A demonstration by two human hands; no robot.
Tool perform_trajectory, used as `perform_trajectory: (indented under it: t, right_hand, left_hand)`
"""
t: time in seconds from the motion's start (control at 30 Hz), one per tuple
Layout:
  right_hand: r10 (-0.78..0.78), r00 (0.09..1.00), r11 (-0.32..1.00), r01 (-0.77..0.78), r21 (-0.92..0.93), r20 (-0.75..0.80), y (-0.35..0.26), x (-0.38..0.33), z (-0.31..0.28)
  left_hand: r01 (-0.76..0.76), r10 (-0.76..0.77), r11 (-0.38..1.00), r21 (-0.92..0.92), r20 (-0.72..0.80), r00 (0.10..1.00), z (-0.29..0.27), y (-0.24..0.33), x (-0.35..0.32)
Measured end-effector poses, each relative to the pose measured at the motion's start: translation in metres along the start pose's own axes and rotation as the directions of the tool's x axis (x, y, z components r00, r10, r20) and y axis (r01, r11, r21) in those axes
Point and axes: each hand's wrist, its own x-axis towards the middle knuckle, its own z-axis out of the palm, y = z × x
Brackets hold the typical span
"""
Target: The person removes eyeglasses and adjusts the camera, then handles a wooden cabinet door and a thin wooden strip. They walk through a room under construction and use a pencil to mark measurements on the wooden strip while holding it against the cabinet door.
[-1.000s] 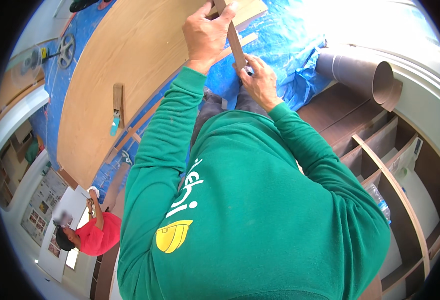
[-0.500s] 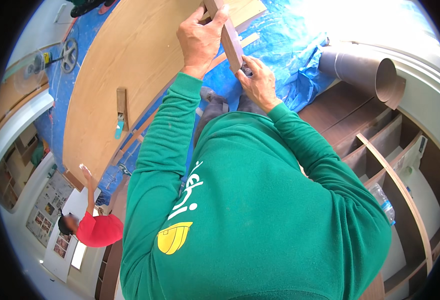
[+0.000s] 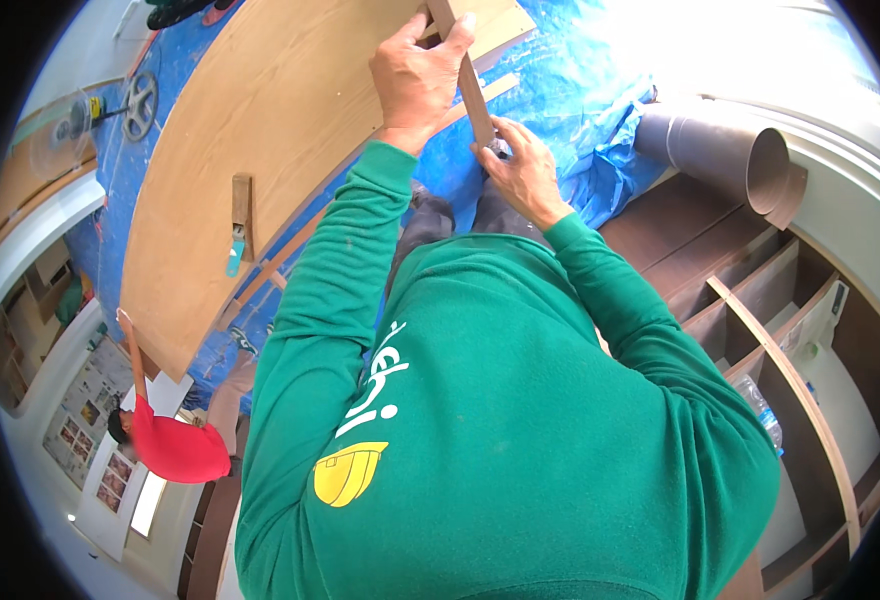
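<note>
A narrow brown wooden strip (image 3: pixel 474 95) slants across my front, and its far end runs out of the top of the picture. My left hand (image 3: pixel 418 85) is closed around its upper part, thumb on one side and fingers on the other. At the near end, my right hand (image 3: pixel 526 175) pinches the strip between thumb and fingers. Beneath my left hand lies a large light-wood panel (image 3: pixel 260 110) with a curved edge. A wooden block (image 3: pixel 243 205) rests on that panel, with a teal-bladed scraper (image 3: pixel 236 256) against its near end.
Blue plastic sheeting (image 3: pixel 585 110) covers the floor. A rolled brown sheet (image 3: pixel 710 140) lies to the right, beyond a compartmented wooden frame (image 3: pixel 790 345) holding a plastic bottle (image 3: pixel 758 410). At left, a person in a red shirt (image 3: pixel 175 445) reaches toward the panel's edge.
The strip has turned in my hands, showing a narrower face, and has shifted slightly right with my left hand. The person in red has moved a little left, with the reaching arm.
</note>
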Motion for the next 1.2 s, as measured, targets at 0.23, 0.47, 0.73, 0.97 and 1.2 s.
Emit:
perform_trajectory:
  t: [0.23,0.47,0.73,0.97,1.2]
  right_hand:
    - [-0.056,0.998,0.992,0.056,0.115,-0.005,-0.019,-0.012,-0.048]
    - [-0.117,0.982,0.991,0.124,0.044,-0.150,-0.072,-0.002,-0.064]
    - [0.007,0.999,0.999,-0.005,-0.045,0.042,-0.089,0.007,-0.080]
    - [-0.074,0.979,0.996,0.082,-0.034,0.191,-0.082,0.016,-0.082]
    - [-0.004,0.905,0.902,-0.181,0.393,0.425,-0.058,0.030,-0.084]
  left_hand:
    - [-0.073,0.073,0.996,0.058,0.011,0.997,0.015,-0.013,0.006]
    - [-0.249,0.279,0.947,0.202,-0.136,0.951,0.026,-0.040,0.009]
    - [-0.058,0.072,0.997,0.059,-0.282,0.957,0.022,-0.004,-0.010]
    - [-0.020,0.035,0.995,0.102,-0.152,0.988,0.008,-0.018,-0.004]
    - [-0.032,0.046,0.993,0.112,-0.128,0.991,-0.008,-0.017,-0.002]
